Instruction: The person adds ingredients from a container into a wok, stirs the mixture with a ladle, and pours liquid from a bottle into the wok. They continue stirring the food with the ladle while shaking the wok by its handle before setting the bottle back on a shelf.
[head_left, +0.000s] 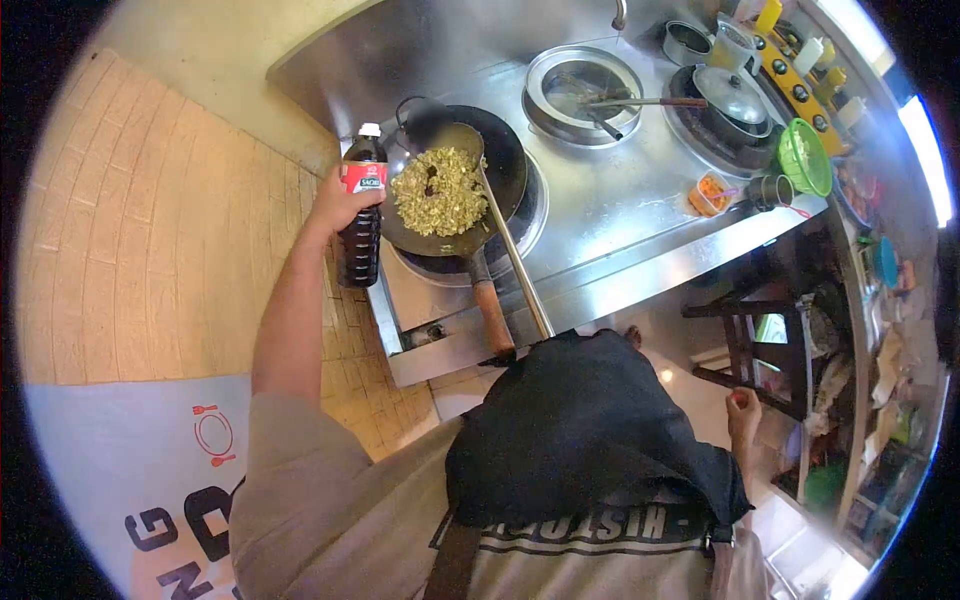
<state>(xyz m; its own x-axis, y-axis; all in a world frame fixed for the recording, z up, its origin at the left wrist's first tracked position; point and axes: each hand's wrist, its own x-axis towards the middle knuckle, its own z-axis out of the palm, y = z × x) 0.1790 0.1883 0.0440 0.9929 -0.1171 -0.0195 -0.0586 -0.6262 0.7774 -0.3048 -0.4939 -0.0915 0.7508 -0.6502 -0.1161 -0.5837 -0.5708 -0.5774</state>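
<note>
My left hand point(345, 205) is wrapped around a bottle of dark sauce point(362, 245) with a red label and a white top, held upright at the stove's left edge. Just right of it, a wok point(482, 243) with a wooden handle holds chopped yellow-green food point(440, 195). A long-handled ladle point(515, 250) rests in the wok, its handle pointing toward my body. Low on the right, away from the stove, my right hand point(741, 410) has its fingers curled closed. Something small and reddish shows at its fingertips, too small to name.
A round metal basin point(585, 62) with utensils across it sits behind the wok. Farther right are a lidded pan point(733, 100), a green basket point(806, 158) and a small tub of orange food point(708, 195). A dark wooden rack point(745, 345) stands below the counter's right end.
</note>
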